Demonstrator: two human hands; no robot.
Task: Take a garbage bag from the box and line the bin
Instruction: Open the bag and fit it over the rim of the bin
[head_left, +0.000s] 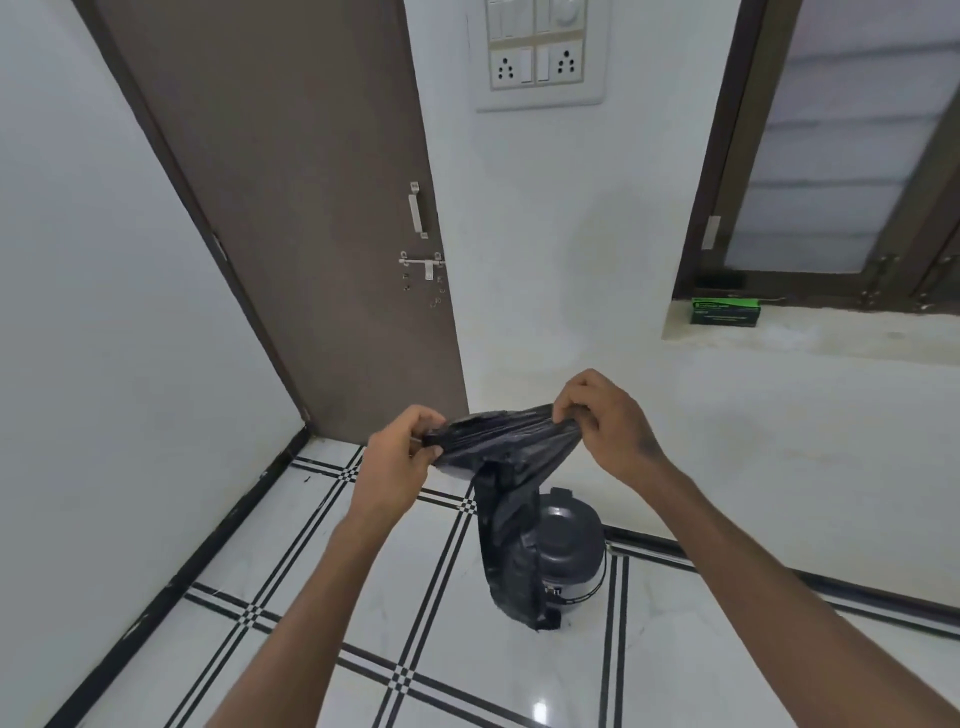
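Thin crinkled glossy plastic garbage bag (506, 499) — smooth plastic bin (569, 551), polished floor tiles (363, 571).

The garbage bag (506, 499) is glossy black, the bin (569, 556) dark grey, the box (725, 312) green — and the floor (322, 582) white with black checkered lines.

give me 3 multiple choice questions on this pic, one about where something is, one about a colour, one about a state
1. Where is the green box?
A. on the window ledge
B. on the floor by the door
C. on top of the bin

2. What colour is the garbage bag?
A. white
B. black
C. blue

3. What state is the bin in?
A. lined with the bag
B. tipped on its side
C. upright, lid shut, not yet lined

Answers:
1 A, it sits on the ledge below the window.
2 B, the plastic is black.
3 C, the left hand and right hand each grip the bag above it.
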